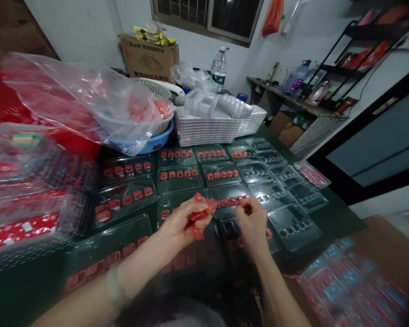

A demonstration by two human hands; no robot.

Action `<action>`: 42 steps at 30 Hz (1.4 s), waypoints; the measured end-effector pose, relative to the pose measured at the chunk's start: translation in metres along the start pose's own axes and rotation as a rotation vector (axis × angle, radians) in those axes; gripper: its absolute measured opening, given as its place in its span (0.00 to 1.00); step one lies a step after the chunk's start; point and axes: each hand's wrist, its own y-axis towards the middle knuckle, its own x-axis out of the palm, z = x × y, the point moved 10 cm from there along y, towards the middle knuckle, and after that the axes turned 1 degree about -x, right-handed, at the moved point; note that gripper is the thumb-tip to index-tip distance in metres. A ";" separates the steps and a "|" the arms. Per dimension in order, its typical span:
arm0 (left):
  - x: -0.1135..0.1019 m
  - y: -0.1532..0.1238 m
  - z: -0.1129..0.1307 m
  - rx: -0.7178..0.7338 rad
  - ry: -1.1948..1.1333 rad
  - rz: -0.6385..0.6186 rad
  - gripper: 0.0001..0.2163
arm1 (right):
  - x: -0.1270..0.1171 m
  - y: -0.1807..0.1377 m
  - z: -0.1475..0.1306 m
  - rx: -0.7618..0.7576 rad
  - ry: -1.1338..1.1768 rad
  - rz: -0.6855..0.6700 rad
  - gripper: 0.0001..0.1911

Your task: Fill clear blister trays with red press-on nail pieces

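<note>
Over the bench (342,220), left fingers (202,223) clutch glossy, translucent red pieces (211,205); whether right fingers (241,212) grip anything, I cannot tell.

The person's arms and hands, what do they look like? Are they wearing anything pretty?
The left hand and the right hand wear no gloves. No sleeves show on the forearms. Around the left one sits a smooth, rounded, pale greenish bangle; the right one shows no bracelet. I can't see any rings, but the picture is a bit blurry.
</note>
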 end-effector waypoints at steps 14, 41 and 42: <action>-0.030 -0.007 0.024 0.084 0.075 0.158 0.04 | -0.031 0.095 0.070 0.187 0.288 -0.189 0.15; -0.049 -0.004 0.025 0.076 0.038 0.232 0.04 | 0.014 0.186 0.103 -0.001 -0.076 -0.280 0.12; -0.050 -0.004 0.025 0.071 0.029 0.240 0.04 | 0.015 0.186 0.105 -0.015 -0.097 -0.279 0.12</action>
